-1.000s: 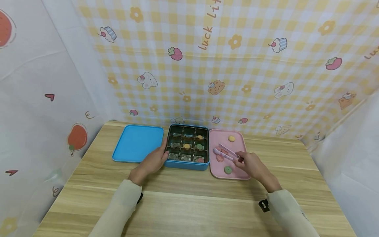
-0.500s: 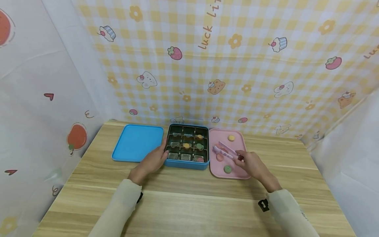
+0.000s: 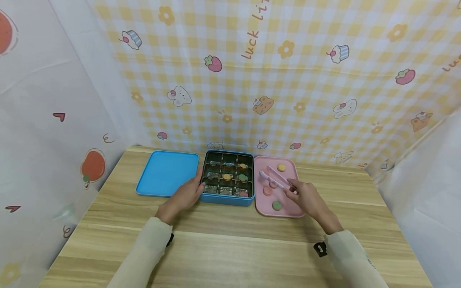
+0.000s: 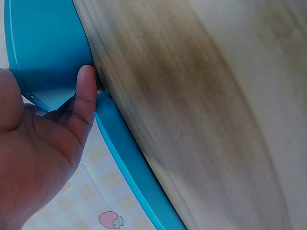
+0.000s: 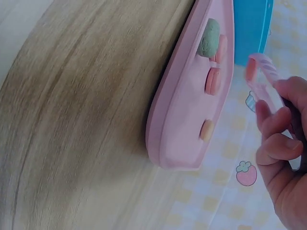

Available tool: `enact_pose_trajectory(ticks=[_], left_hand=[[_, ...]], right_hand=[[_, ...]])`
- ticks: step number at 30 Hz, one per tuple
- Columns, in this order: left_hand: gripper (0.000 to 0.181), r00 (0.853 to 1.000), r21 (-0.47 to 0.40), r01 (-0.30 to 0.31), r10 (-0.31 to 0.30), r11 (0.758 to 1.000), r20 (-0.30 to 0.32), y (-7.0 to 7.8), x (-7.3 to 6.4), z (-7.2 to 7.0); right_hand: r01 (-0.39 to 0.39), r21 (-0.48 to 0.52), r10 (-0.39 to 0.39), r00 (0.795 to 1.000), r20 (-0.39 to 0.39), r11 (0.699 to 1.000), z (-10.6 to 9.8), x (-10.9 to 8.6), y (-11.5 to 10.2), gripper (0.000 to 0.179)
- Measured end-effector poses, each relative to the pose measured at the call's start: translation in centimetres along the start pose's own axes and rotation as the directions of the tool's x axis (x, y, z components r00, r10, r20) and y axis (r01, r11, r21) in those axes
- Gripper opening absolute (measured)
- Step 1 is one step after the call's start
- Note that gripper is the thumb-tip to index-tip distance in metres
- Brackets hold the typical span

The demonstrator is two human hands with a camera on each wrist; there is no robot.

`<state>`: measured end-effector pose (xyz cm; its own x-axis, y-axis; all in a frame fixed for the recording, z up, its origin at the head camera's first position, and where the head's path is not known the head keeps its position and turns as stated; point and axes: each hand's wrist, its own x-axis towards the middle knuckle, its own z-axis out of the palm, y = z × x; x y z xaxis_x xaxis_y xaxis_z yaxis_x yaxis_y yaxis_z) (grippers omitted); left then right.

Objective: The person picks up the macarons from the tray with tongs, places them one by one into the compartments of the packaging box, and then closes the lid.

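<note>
My left hand (image 3: 185,194) holds the left near corner of a blue box (image 3: 227,200), its thumb by the rim and its fingers along the side wall. Inside, a dark divided insert (image 3: 216,159) bears several small macarons in its right and middle compartments, among them a green macaron (image 3: 242,177). My right hand (image 3: 306,196) grips light pink tongs (image 3: 276,175) above a pink tray (image 3: 261,206). In the right wrist view a pink macaron (image 5: 250,71) sits between the tongs' tips, raised off the tray.
On the tray lie a yellow macaron (image 3: 281,167), a green macaron (image 3: 277,205) and two pink macarons, one of them a pink macaron (image 3: 267,191) near the left side. A blue lid (image 3: 168,174) lies left of the box. A checked cloth (image 3: 230,92) hangs behind the wooden table (image 3: 230,256).
My right hand's tongs have closed on a pink macaron and lifted it slightly from the tray, toward its far side. My left hand has stayed at the box.
</note>
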<state>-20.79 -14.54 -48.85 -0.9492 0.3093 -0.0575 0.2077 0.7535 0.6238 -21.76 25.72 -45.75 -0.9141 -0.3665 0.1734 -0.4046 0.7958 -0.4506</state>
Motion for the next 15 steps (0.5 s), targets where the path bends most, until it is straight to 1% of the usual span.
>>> enact_pose_trajectory(ticks=[3, 6, 8, 12, 15], left_hand=[[0.066, 1.000, 0.001, -0.001, 0.001, 1.000, 0.000, 0.0, 0.0, -0.1], [0.066, 1.000, -0.002, -0.002, 0.002, 1.000, 0.002, 0.1, 0.0, -0.2], [0.066, 1.000, -0.004, 0.004, -0.004, 1.000, 0.007, 0.2, 0.0, -0.3], [0.067, 1.000, -0.001, 0.021, -0.021, 1.000, 0.017, 0.3, 0.0, -0.4], [0.066, 1.000, 0.002, 0.013, -0.013, 1.000, 0.016, 0.4, 0.0, -0.5]], right_hand=[[-0.003, 0.008, 0.004, 0.999, -0.037, 1.000, -0.1, 0.1, -0.5, 0.031], [0.006, 0.013, -0.005, 0.997, -0.077, 1.000, -0.2, 0.2, -1.1, 0.031], [0.016, 0.017, -0.014, 0.996, -0.090, 1.000, -0.3, 0.2, -1.5, 0.030], [0.025, 0.038, -0.022, 0.997, -0.077, 0.999, -0.3, 0.3, -2.5, 0.029], [0.036, 0.060, -0.032, 0.998, -0.061, 0.998, -0.3, 0.4, -3.1, 0.027]])
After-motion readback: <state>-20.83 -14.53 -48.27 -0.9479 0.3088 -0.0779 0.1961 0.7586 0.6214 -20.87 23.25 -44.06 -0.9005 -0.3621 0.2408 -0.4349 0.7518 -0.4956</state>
